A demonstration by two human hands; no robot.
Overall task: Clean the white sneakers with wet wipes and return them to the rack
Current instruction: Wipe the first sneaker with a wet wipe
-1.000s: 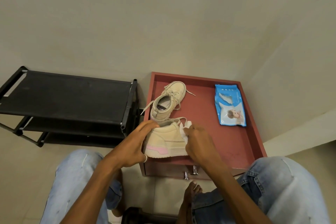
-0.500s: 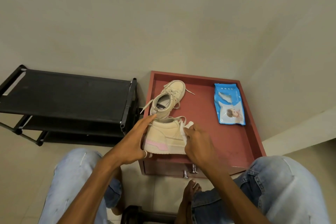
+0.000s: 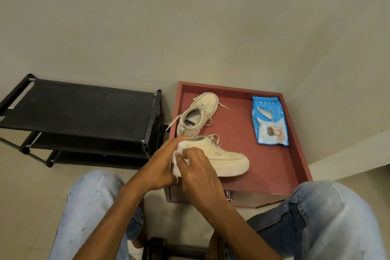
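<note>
Table: we sit before a red wooden tray-top table (image 3: 263,167).
Near shoe: a cream thick-soled sneaker (image 3: 228,160) sits at its front left.
Left grip: our left hand (image 3: 162,167) wraps its fingers round the heel.
Right grip: our right hand (image 3: 200,173) presses a white wet wipe (image 3: 179,153) onto that heel with curled fingers.
Other shoe: a second cream laced sneaker (image 3: 198,116), back left.
Pack: a blue plastic wipes pack (image 3: 269,121), back right.
</note>
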